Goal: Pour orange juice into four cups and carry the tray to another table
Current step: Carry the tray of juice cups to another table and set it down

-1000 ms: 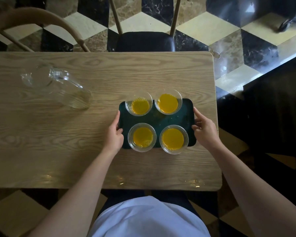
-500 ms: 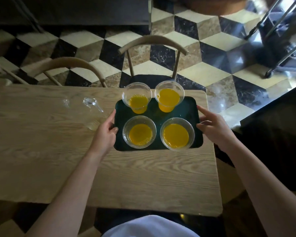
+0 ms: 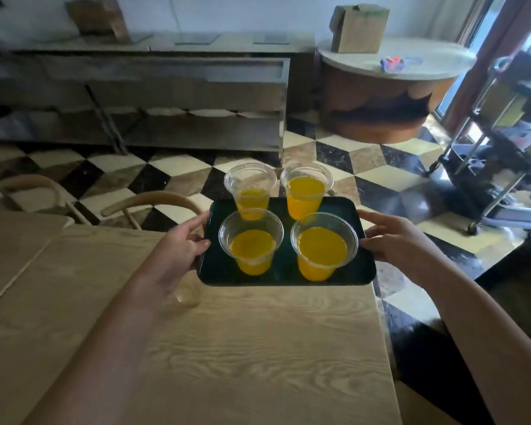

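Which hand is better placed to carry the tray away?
Neither alone: left hand grips the left edge of the tray, right hand the right edge. Four filled cups favour keeping both on.

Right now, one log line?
phase: carry | dark green plastic tray: lifted, both hands grip ends | four clear plastic cups: upright, juice in all

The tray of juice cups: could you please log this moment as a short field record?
tray: dark green tray, held above the wooden table's far right corner
left hand: left hand grips the tray's left edge
right hand: right hand grips its right edge
cups: four clear plastic cups, all upright
contents: orange juice, far-left cup lowest
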Tool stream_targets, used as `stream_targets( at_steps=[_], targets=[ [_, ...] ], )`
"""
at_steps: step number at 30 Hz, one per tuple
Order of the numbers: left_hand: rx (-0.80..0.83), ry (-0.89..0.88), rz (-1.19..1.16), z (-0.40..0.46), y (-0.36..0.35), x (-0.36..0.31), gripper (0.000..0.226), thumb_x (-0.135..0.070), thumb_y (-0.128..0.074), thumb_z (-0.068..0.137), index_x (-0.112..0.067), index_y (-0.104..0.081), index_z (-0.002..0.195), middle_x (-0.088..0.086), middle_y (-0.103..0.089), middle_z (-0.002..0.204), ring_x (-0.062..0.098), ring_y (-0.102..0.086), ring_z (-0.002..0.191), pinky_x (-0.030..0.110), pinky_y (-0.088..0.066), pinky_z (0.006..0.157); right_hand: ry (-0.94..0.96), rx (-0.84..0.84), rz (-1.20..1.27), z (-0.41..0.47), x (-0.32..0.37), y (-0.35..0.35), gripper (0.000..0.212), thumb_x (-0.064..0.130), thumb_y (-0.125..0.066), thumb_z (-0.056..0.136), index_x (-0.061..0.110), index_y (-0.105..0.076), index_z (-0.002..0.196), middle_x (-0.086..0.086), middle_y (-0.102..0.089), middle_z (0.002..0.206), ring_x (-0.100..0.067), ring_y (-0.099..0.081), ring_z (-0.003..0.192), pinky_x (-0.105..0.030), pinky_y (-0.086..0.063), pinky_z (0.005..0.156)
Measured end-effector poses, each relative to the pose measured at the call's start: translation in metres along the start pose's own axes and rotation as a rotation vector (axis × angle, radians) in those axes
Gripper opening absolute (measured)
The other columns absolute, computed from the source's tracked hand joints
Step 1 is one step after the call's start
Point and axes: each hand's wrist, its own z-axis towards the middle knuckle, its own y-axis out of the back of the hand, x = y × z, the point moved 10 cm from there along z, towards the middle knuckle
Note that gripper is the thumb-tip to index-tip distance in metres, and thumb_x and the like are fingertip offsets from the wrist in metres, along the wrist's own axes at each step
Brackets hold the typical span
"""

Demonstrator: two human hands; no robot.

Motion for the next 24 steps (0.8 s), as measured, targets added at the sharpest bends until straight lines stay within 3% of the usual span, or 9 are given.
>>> stream_targets(
  at_steps=[4,7,10,12,17,21,24],
  targets=[
    [0.018,-0.020,-0.064,-0.005,0.012,-0.027,0.059,0.007,-0.047,0.101,-0.027,-0.052,0.149,0.020,-0.073,0.115,0.030,-0.072,0.107,0.046,-0.057,0.093,0.003,0.037,0.016,-0.005,0.037,0.002,0.058,-0.023,-0.049,0.092,0.006,-0.055,0.142,-0.012,-0.067,0.081,-0.020,-0.070,0.072,-0.021,-0.060,0.055],
    [0.051,-0.006,-0.119,-0.004,0.023,-0.040,0.059,0.005,-0.047,0.100,-0.029,-0.054,0.148,0.020,-0.071,0.124,0.034,-0.072,0.111,0.046,-0.059,0.089,0.031,0.046,-0.023,-0.001,0.061,0.005,0.056,-0.018,-0.052,0.093,0.009,-0.057,0.143,-0.011,-0.071,0.088,-0.019,-0.072,0.080,-0.027,-0.062,0.069],
    [0.047,-0.053,-0.139,-0.005,0.035,-0.058,0.058,0.005,-0.046,0.099,-0.028,-0.057,0.146,0.018,-0.064,0.134,0.035,-0.069,0.116,0.045,-0.060,0.088,0.057,0.061,0.023,0.003,0.077,0.003,0.053,-0.020,-0.051,0.093,0.005,-0.056,0.140,-0.007,-0.071,0.073,-0.011,-0.074,0.065,-0.021,-0.060,0.059],
    [0.029,-0.074,-0.147,-0.008,0.043,-0.071,0.058,0.006,-0.046,0.099,-0.027,-0.057,0.146,0.019,-0.064,0.135,0.036,-0.068,0.118,0.045,-0.059,0.090,0.072,0.082,0.046,0.005,0.088,0.001,0.053,-0.020,-0.050,0.093,0.007,-0.057,0.138,-0.005,-0.073,0.068,-0.012,-0.075,0.065,-0.020,-0.061,0.059],
    [0.003,-0.087,-0.192,-0.018,0.062,-0.090,0.059,0.003,-0.049,0.096,-0.026,-0.055,0.147,0.020,-0.066,0.133,0.036,-0.070,0.116,0.043,-0.061,0.083,0.133,0.137,0.065,0.018,0.117,-0.004,0.054,-0.018,-0.051,0.091,0.006,-0.060,0.139,-0.027,-0.073,0.110,-0.037,-0.073,0.104,-0.042,-0.060,0.091],
    [-0.029,-0.100,-0.245,-0.033,0.090,-0.094,0.060,0.000,-0.052,0.092,-0.025,-0.057,0.146,0.013,-0.063,0.142,0.036,-0.065,0.125,0.045,-0.058,0.092,0.186,0.155,0.049,0.016,0.141,-0.027,0.049,-0.018,-0.053,0.091,0.014,-0.067,0.125,-0.017,-0.073,0.096,-0.021,-0.073,0.078,-0.024,-0.063,0.063],
    [-0.088,-0.108,-0.270,-0.052,0.116,-0.093,0.053,0.003,-0.047,0.097,-0.026,-0.064,0.138,0.010,-0.067,0.138,0.034,-0.065,0.124,0.041,-0.059,0.088,0.208,0.201,0.034,0.011,0.156,-0.053,0.048,-0.017,-0.053,0.092,0.018,-0.067,0.122,-0.013,-0.072,0.088,-0.023,-0.071,0.081,-0.025,-0.062,0.065]
  ],
)
